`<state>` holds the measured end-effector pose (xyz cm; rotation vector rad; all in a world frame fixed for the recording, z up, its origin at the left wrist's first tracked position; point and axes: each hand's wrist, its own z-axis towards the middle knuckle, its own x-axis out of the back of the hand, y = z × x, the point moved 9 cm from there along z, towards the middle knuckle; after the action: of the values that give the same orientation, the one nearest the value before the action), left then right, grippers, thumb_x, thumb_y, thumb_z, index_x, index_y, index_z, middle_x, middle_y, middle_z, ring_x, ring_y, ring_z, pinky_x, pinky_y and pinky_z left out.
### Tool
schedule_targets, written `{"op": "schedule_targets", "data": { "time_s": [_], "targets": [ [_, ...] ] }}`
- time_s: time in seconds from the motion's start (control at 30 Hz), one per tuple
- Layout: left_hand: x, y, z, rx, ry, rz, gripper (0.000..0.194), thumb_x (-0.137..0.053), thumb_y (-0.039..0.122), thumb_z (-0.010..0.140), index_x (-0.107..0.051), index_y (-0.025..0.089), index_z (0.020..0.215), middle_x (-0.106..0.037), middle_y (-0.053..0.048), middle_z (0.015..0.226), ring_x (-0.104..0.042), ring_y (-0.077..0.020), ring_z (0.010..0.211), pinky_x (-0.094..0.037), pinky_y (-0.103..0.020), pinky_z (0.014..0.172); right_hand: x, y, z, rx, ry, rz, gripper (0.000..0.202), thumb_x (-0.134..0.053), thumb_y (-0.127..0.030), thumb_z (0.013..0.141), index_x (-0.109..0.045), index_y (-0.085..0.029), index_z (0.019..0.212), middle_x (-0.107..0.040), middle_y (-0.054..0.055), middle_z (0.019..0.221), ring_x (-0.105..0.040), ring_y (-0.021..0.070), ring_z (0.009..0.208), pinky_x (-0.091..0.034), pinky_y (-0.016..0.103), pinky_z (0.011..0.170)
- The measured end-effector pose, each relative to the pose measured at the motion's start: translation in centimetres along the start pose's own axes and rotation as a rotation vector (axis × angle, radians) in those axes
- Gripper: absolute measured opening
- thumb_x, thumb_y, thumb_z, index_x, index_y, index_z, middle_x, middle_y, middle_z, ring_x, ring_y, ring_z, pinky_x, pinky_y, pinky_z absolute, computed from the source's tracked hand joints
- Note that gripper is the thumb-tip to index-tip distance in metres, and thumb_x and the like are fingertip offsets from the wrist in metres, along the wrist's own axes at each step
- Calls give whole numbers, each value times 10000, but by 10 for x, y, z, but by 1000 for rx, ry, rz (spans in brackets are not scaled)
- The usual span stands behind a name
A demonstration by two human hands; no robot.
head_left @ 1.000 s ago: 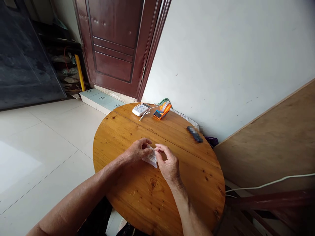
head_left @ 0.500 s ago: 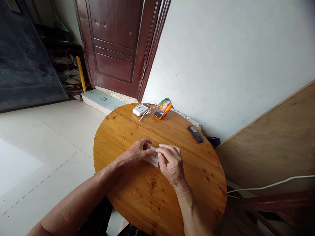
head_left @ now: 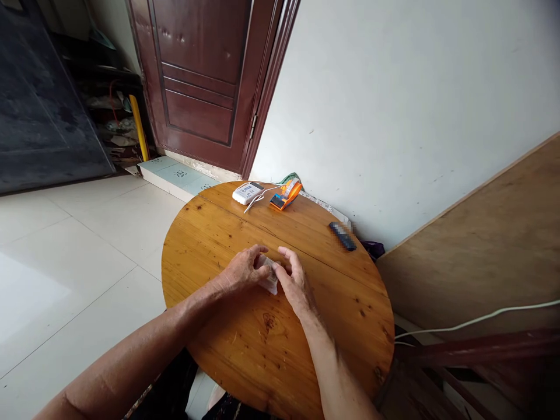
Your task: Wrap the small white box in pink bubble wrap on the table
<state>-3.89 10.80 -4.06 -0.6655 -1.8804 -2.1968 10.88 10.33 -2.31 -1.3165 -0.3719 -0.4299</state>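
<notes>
A small whitish, see-through packet (head_left: 270, 282) lies on the round wooden table (head_left: 210, 233), between my two hands. My left hand (head_left: 245, 268) grips its left side between thumb and fingers. At the packet's right edge is my right hand (head_left: 294, 279), with its thumb touching the edge and its index finger stretched away from the thumb. The fingers of that hand are apart. What lies inside the packet cannot be made out.
Toward the table's far edge are a white device (head_left: 247, 193) with a white cable, and an orange and blue tape dispenser (head_left: 285, 196). A dark, blurred-out object (head_left: 343, 235) lies at the right. Beyond stand a wall (head_left: 394, 105) and a red-brown door (head_left: 201, 76).
My right hand has opened, its fingers lifting and spreading from the thumb. My left hand keeps its grip on the packet. The whole view has shifted slightly.
</notes>
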Motion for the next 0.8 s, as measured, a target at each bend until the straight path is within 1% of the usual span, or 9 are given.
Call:
{"op": "schedule_targets", "data": {
  "time_s": [0.07, 0.13, 0.2, 0.27, 0.43, 0.5, 0.6, 0.7, 0.8],
  "targets": [
    [3, 6, -2, -18, 35, 106, 446, -580, 268, 778, -592, 170, 1213, -646, -25, 842, -591, -181, 800, -479, -284, 769, -1, 7, 0, -48, -2, 62, 448, -612, -374, 775, -596, -237, 1202, -642, 82, 1265, -613, 251, 1107, -508, 411, 939],
    [6, 10, -3, -26, 67, 207, 422, -568, 288, 793, -613, 170, 1195, -661, -55, 880, -596, -222, 889, -476, -315, 828, -2, 11, 0, -58, -5, 115, 477, -645, -370, 751, -594, -231, 1205, -647, 88, 1255, -639, 242, 1031, -530, 399, 895],
    [6, 12, -4, -11, 69, 275, 407, -552, 296, 808, -620, 177, 1190, -674, -73, 919, -602, -244, 940, -474, -327, 854, -3, 13, 1, -41, -4, 161, 492, -662, -339, 733, -591, -231, 1208, -656, 87, 1238, -656, 225, 958, -547, 384, 852],
    [5, 11, -5, 12, 49, 298, 409, -535, 297, 820, -609, 191, 1208, -685, -78, 976, -616, -245, 958, -478, -321, 854, -4, 14, 2, -33, 6, 196, 492, -660, -294, 719, -592, -234, 1203, -663, 84, 1225, -661, 221, 942, -553, 375, 833],
    [4, 11, -5, 28, 41, 291, 447, -508, 285, 833, -569, 173, 1262, -679, -95, 1053, -637, -249, 958, -483, -321, 844, -6, 18, 3, -77, 4, 205, 482, -642, -258, 703, -611, -221, 1182, -641, 94, 1279, -623, 254, 1110, -514, 408, 946],
    [4, 11, -4, 28, 45, 281, 461, -517, 287, 824, -563, 171, 1268, -671, -99, 1072, -637, -252, 967, -480, -326, 854, -8, 20, 2, -88, -21, 225, 495, -637, -276, 716, -598, -221, 1207, -634, 96, 1291, -630, 253, 1097, -525, 407, 930],
    [4, 9, -4, 33, 33, 268, 463, -515, 288, 818, -560, 174, 1265, -676, -91, 1028, -639, -247, 944, -479, -326, 851, -9, 20, 1, -76, -35, 227, 509, -619, -271, 722, -585, -221, 1228, -625, 93, 1306, -621, 252, 1117, -528, 406, 928],
    [5, 8, -3, 23, 39, 246, 464, -506, 285, 809, -562, 166, 1254, -674, -85, 1002, -633, -236, 912, -481, -329, 838, -5, 18, 3, -51, -18, 239, 489, -621, -269, 717, -599, -213, 1202, -633, 97, 1299, -578, 267, 1205, -508, 417, 963],
    [7, 7, -3, 28, 50, 188, 491, -530, 304, 780, -559, 164, 1250, -655, -85, 1061, -622, -215, 868, -487, -326, 817, 4, 20, 6, -100, 33, 357, 450, -629, -346, 738, -613, -190, 1159, -657, 126, 1261, -600, 286, 1184, -506, 437, 946]
  ]
}}
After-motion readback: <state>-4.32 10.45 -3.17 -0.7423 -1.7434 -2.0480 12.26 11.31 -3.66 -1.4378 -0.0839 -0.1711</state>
